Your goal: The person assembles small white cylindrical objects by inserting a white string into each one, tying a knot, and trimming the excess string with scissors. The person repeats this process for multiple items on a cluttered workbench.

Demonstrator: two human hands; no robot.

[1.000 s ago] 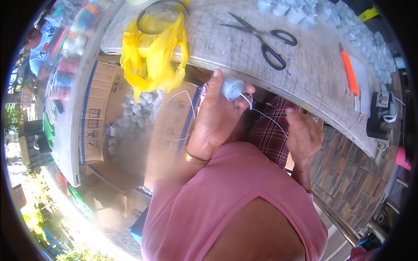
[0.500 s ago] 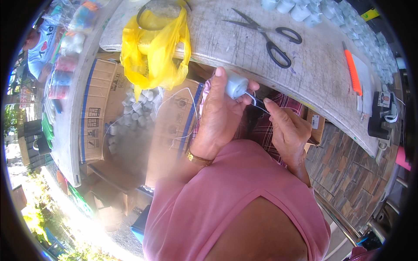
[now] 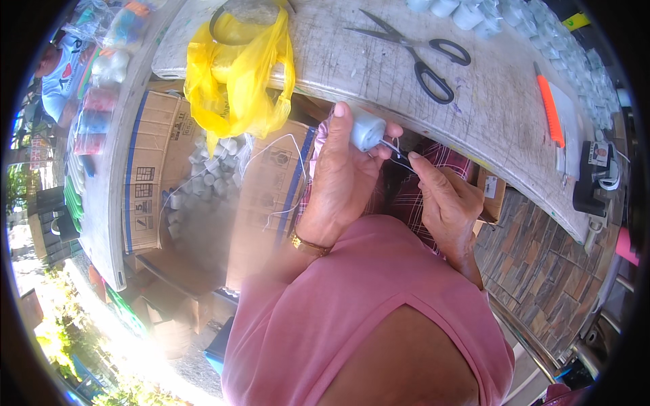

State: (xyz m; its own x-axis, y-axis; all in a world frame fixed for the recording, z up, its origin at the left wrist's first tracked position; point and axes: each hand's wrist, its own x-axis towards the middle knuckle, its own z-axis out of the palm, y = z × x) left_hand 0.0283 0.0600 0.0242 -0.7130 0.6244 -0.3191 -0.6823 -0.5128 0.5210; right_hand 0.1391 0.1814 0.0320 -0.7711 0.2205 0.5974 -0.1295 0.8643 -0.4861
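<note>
I see the table (image 3: 379, 74) curving across the top, its front edge running just above both hands, so there is little room upward. Below its edge on the left sit open cardboard boxes (image 3: 264, 196) with small pale spools (image 3: 206, 179) inside; the space between boxes and my lap is narrow. A yellow bag (image 3: 237, 74) hangs over the table edge, well left of the hands. Black scissors (image 3: 423, 57) lie on the tabletop just beyond the edge, above the hands, and an orange cutter (image 3: 550, 108) lies farther right near the right rim.

My left hand (image 3: 342, 183) is curled closed around a small pale blue spool (image 3: 367, 130), thumb up along its side, right under the table edge. My right hand (image 3: 443, 199) sits just beside it, thumb and forefinger pinched shut on a thin white thread (image 3: 396, 150) that leads off the spool. More thread loops loosely to the left over the boxes. A gold bracelet (image 3: 311, 245) circles my left wrist.
</note>
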